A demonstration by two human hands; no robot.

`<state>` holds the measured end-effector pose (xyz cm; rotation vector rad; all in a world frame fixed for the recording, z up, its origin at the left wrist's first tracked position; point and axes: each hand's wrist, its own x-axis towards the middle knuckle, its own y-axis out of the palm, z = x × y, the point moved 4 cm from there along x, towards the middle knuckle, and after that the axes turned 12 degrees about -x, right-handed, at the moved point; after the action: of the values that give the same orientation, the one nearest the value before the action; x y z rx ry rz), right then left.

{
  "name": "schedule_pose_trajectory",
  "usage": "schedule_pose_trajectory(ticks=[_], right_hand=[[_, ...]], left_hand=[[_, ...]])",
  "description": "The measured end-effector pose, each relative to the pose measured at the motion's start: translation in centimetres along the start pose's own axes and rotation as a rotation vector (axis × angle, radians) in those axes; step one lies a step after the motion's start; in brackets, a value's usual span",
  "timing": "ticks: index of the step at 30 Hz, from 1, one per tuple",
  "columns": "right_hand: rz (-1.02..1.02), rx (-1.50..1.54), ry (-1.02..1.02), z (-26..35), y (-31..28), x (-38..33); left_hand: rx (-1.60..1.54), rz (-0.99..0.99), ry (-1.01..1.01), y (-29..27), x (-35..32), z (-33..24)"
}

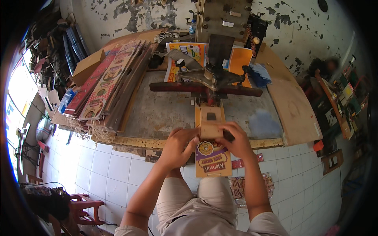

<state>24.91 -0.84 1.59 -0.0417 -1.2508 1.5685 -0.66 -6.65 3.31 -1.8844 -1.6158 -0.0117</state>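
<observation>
The person is sitting with both bare forearms reaching up and forward from the lap, elbows bent and held close to the knees. The left hand [180,144] is curling inward, knuckles up, fingers folded toward the right. The right hand [235,142] is mirroring it, its fingers [230,128] bending leftward, thumb tucked under. Both hands are meeting at the middle, fingertips nearly touching, wrists slightly cocked and level with each other. Light trousers are covering the thighs below.
</observation>
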Motion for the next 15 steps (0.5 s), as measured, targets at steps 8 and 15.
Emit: schedule_pose_trajectory(ticks=[8, 15], right_hand=[[-0.371, -0.255, 0.191, -1.8, -7.9, -8.3], [-0.631, -0.335, 0.538, -11.4, -10.9, -11.9]], left_hand=[[0.461, -0.426, 0.111, 0.2, -8.3, 5.7], [0.652, -0.556, 0.165, 4.0, -10.4, 11.7]])
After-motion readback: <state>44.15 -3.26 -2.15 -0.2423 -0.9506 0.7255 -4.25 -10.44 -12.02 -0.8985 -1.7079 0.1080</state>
